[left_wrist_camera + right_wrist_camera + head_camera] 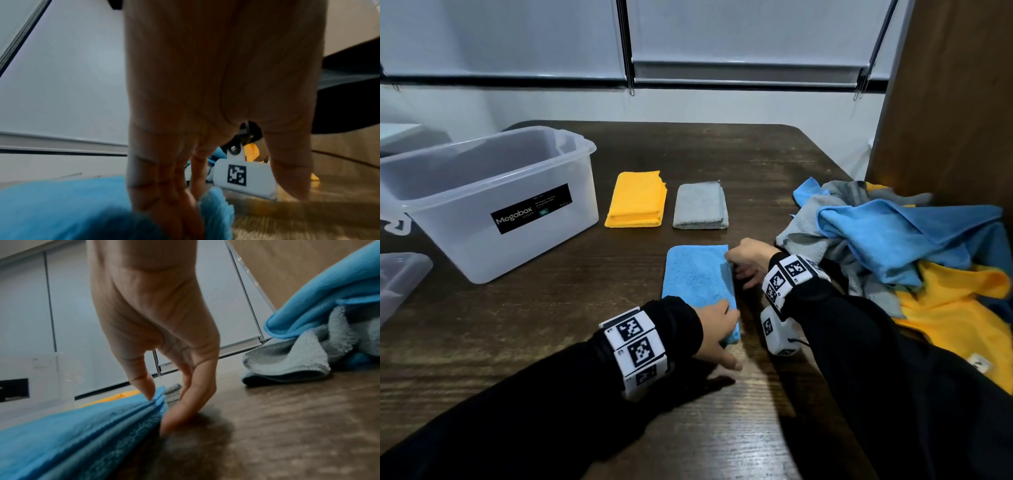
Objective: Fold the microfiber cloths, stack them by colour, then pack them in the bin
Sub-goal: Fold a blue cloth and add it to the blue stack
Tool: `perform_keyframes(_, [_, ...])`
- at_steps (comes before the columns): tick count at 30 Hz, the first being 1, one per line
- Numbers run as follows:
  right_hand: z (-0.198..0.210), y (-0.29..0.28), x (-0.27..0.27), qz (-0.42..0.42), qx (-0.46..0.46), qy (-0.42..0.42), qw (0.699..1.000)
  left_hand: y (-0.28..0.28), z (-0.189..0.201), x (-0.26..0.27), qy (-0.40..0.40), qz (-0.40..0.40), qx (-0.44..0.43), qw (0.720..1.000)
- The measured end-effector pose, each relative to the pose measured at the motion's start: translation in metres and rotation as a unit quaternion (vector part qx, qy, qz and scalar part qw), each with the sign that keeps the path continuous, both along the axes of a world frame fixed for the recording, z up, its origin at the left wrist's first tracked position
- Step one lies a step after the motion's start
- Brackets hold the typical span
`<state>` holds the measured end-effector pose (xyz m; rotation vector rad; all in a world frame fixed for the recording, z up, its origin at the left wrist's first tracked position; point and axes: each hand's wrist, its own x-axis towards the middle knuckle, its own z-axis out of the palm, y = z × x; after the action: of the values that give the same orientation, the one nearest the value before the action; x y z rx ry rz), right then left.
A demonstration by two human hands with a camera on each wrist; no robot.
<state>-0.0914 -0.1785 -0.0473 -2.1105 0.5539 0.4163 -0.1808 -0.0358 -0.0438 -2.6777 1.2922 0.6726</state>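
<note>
Blue cloth (pixel 697 275) lies mid-table, long axis running away from the person. Right hand (pixel 748 262) pinches its far right corner; left hand (pixel 717 329) grips the near right corner. Both hands hold the right edge, so the next fold likely goes leftward.

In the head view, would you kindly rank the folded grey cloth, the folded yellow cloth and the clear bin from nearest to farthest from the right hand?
From the right hand:
1. Folded grey cloth, just beyond it.
2. Folded yellow cloth, further left.
3. Clear bin, far left.
</note>
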Motion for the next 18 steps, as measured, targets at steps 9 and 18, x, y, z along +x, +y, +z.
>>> perform_keyframes(9, [0.0,0.003,-0.005,0.061,-0.021,0.031,0.997,0.013,0.006,-0.001,0.035,-0.026,0.009,0.999])
perform_keyframes(18, [0.002,-0.003,-0.009,0.049,0.062,-0.038,0.996,0.041,0.018,0.039,0.233,0.109,-0.147,0.955])
